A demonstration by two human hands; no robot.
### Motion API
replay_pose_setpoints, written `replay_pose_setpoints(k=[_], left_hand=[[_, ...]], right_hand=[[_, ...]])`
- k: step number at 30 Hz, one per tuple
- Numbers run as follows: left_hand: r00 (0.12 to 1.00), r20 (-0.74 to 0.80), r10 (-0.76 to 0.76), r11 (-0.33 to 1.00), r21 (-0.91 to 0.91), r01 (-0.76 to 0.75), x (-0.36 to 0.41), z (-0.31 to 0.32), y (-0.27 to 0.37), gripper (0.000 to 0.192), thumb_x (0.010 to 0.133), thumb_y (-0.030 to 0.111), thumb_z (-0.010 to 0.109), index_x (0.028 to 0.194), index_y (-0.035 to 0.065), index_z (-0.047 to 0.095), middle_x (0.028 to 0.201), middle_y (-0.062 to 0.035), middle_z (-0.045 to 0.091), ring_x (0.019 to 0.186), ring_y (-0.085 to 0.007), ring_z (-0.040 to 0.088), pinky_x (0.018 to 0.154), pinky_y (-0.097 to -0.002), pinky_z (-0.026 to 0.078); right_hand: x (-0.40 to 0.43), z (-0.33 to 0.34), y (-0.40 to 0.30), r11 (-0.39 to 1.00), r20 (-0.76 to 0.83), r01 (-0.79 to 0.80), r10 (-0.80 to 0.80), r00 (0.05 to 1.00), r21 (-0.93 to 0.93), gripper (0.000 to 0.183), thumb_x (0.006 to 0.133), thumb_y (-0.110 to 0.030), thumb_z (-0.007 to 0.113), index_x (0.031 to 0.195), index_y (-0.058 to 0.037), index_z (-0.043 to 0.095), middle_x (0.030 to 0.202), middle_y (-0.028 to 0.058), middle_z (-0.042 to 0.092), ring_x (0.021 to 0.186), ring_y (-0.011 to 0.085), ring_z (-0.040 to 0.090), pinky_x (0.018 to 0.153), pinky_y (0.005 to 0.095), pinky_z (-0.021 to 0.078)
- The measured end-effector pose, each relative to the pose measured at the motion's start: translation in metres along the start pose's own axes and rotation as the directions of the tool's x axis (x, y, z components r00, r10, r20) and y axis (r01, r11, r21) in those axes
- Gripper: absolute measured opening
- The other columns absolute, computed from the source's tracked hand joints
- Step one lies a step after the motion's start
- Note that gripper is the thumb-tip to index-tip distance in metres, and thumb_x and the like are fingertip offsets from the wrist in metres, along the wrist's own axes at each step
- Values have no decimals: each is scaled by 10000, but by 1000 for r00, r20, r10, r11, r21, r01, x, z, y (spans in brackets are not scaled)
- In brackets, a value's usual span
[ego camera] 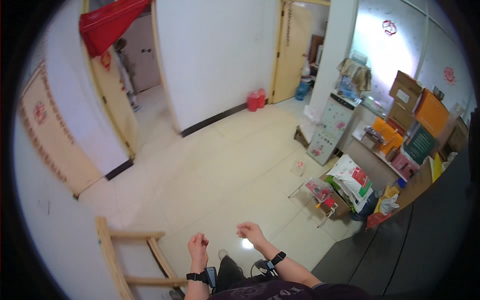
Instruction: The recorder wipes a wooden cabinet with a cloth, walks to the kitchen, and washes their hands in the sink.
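My left hand (198, 248) is raised in front of my body, its fingers loosely curled around nothing. Nearest to it is a wooden ladder-like frame (137, 235), which stands to its left, apart from the hand. To the right, my right hand (252, 234) hovers over the tiled floor (210, 180), fingers slightly bent and holding nothing. Each wrist wears a black strap; a small device (211, 276) sits on the left one and another device (270, 265) on the right. Below, a dark trouser leg and one shoe (223, 255) show.
At the right stand a folding stool (332, 213), a carton with a white sack (350, 180), a floral water dispenser (332, 127) and stacked boxes (403, 101). A dark surface (375, 255) fills the lower right. Red containers (255, 100) stand by the far wall. A person (127, 73) is in the left doorway.
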State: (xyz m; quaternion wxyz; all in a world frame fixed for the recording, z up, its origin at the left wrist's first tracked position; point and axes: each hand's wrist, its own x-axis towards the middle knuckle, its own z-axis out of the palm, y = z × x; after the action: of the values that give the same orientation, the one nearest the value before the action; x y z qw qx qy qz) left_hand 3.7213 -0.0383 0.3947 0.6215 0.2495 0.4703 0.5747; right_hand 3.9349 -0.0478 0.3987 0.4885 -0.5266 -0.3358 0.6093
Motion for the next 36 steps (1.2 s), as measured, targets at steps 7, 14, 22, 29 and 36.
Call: replay_pose_setpoints(k=[7, 14, 22, 29, 36], left_hand=[[953, 249, -173, 877, -401, 264, 165, 77, 58, 253, 884, 280, 408, 934, 65, 531, 851, -49, 525, 819, -165, 488, 753, -329, 402], [804, 511, -304, 728, -420, 542, 309, 163, 84, 301, 890, 306, 352, 1135, 169, 459, 1134, -17, 476, 1072, -198, 417, 882, -383, 342], [757, 557, -342, 762, -307, 570, 497, 250, 106, 397, 901, 328, 283, 1265, 177, 329, 1305, -45, 339, 1209, -228, 285, 998, -416, 187], [840, 518, -159, 796, -436, 420, 669, 301, 155, 376, 907, 336, 273, 1240, 194, 374, 1258, 5, 405, 1186, -213, 333, 962, -406, 260], [758, 633, -159, 656, -506, 560, 845, 404, 163, 416, 904, 345, 263, 1293, 199, 284, 1316, -19, 320, 1235, -220, 254, 993, -416, 196]], right_hand=[[117, -3, -80, 984, -250, 19, 26, 968, 176, 160, 810, -38, 448, 928, -2, 551, 786, 83, 594, 676, 136, 565, 632, 241, 465], [243, -6, -124, 953, -406, 144, -25, 913, 266, 165, 812, -44, 461, 954, -4, 534, 785, 90, 597, 667, 131, 567, 621, 240, 471], [454, -58, -163, 770, -459, 323, -44, 887, 551, 212, 820, -30, 439, 1025, 11, 474, 809, 120, 592, 673, 161, 574, 591, 238, 483], [622, -37, -285, 718, -374, 358, -145, 916, 598, 282, 855, -116, 424, 1111, 2, 437, 941, 143, 574, 794, 207, 571, 670, 290, 479], [791, -71, -350, 631, -438, 465, -212, 874, 621, 342, 871, -206, 426, 1177, -53, 416, 1073, 167, 526, 890, 255, 553, 745, 344, 459]])
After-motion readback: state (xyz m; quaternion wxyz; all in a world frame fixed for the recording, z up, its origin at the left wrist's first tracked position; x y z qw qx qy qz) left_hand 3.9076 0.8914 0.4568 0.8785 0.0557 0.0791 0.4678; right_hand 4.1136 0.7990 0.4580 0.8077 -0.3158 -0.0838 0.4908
